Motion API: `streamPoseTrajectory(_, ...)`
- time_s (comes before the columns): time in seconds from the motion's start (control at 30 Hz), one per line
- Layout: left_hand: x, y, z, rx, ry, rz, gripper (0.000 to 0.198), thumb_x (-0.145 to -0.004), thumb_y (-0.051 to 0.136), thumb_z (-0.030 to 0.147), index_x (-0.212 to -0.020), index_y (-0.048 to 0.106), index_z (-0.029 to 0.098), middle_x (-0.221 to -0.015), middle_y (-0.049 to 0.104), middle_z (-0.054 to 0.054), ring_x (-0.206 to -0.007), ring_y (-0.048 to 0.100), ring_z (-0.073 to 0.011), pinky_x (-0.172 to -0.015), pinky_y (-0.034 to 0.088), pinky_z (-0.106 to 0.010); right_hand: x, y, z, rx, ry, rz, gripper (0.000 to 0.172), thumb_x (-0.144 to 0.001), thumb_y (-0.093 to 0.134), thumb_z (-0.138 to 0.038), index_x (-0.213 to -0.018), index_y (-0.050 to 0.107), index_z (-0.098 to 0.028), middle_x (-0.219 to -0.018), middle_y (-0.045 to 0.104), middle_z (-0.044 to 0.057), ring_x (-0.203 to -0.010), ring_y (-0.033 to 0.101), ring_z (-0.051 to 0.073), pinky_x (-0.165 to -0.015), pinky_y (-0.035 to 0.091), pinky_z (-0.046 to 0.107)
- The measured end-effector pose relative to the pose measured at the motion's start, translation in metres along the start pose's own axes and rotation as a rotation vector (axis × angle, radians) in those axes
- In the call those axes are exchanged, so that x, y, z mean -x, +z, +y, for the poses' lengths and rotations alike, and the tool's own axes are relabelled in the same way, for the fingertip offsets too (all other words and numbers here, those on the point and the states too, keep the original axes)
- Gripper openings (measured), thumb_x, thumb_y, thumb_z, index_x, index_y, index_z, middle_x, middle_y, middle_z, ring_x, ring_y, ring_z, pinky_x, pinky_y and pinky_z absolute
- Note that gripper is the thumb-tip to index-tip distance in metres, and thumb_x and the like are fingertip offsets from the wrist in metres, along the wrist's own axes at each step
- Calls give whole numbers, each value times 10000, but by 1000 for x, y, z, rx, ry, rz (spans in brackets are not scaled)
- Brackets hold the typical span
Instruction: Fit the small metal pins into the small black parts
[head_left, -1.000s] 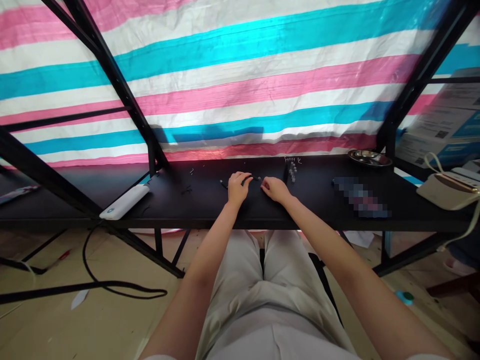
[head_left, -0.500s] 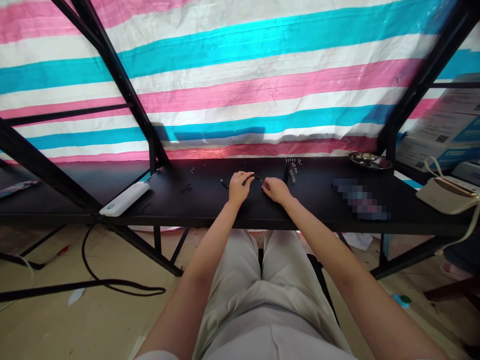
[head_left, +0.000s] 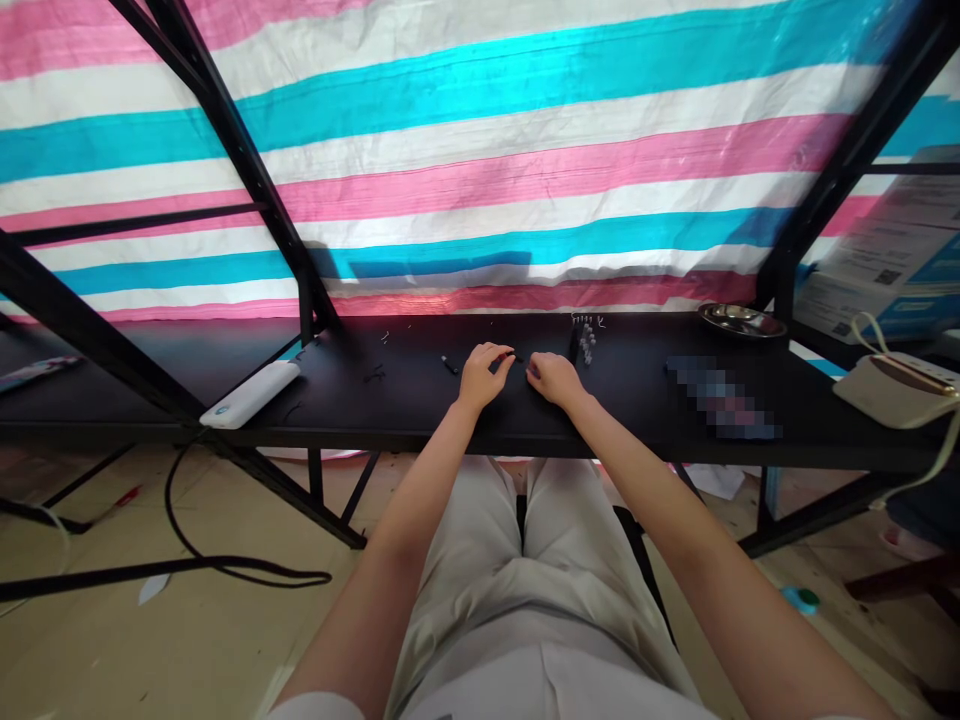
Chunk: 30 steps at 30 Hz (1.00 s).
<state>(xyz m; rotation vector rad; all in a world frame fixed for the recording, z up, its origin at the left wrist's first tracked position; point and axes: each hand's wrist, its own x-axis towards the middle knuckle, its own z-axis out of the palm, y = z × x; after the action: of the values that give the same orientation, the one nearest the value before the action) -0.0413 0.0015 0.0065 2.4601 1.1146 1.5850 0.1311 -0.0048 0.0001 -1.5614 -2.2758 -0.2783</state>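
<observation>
My left hand is over the black tabletop, thumb and fingers pinched on a small black stick-like piece. Its exact kind is too small to make out. Just to the right, my right hand is closed, fingertips turned toward that piece; whatever lies in them is hidden. A short black piece with a pale end rests on the table left of my left hand. Beyond my right hand stand a dark block and a cluster of small clear or whitish pieces.
A shiny metal dish sits at the back right, with a blurred-out item in front. A cream-coloured bag-like object is at the right end. On the left lies a white oblong device. Black frame posts rise at both sides.
My left hand has shifted slightly right, and the black piece in it shows less beyond the fingertips. The right hand stays nearly in place.
</observation>
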Motion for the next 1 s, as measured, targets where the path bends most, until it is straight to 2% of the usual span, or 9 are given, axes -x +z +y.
streamPoseTrajectory(0.13, 1, 1, 1, 20, -19, -47, 153, -844, 557, 279, -913, 653, 182, -785, 624, -27, -785, 554, -141, -725, 462, -269, 1, 0, -1, 32, -11, 21, 107, -847, 460, -224, -852, 546, -160, -851, 635, 100, -793, 527, 203, -656, 264, 291)
streamPoseTrajectory(0.33, 2, 4, -2, 28, -45, -205, 128, -803, 605, 259, -890, 662, 184, -765, 620, -15, -735, 554, -133, -752, 463, -281, 3, 3, 0, 73, -55, 59, 103, -836, 482, -228, -839, 553, -154, -841, 628, 99, -799, 527, 208, -666, 255, 301)
streamPoseTrajectory(0.53, 2, 4, -5, 58, -62, -230, 122, -791, 618, 246, -879, 657, 170, -760, 627, -15, -709, 551, -127, -736, 459, -274, 3, 5, 2, 70, -108, 48, 129, -857, 468, -243, -843, 559, -152, -834, 622, 102, -798, 526, 209, -673, 263, 301)
streamPoseTrajectory(0.67, 2, 6, 1, 28, -42, -267, 140, -806, 603, 273, -887, 651, 171, -785, 634, -22, -733, 551, -134, -739, 456, -276, 3, 4, 2, 55, -99, 33, 146, -864, 453, -244, -862, 562, -146, -851, 622, 111, -804, 528, 213, -675, 276, 301)
streamPoseTrajectory(0.87, -8, 6, 16, -154, 121, -500, 185, -836, 552, 301, -936, 657, 187, -877, 649, -40, -844, 560, -173, -803, 442, -300, 2, 3, 2, 13, -82, 9, 104, -821, 480, -174, -882, 562, -155, -873, 625, 92, -827, 540, 205, -690, 310, 290)
streamPoseTrajectory(0.93, -18, 0, 16, -194, 149, -586, 222, -843, 535, 318, -982, 656, 194, -920, 649, -44, -868, 570, -173, -809, 440, -287, 2, 3, 2, 1, -72, 8, 108, -835, 481, -204, -888, 562, -157, -881, 628, 92, -831, 543, 207, -691, 319, 288)
streamPoseTrajectory(1.0, -31, -12, 12, -244, 145, -723, 255, -837, 532, 337, -1013, 658, 201, -957, 648, -47, -876, 585, -172, -789, 444, -267, 2, 3, 2, -19, -61, 11, 124, -855, 478, -241, -896, 562, -161, -886, 629, 92, -832, 546, 205, -693, 326, 285)
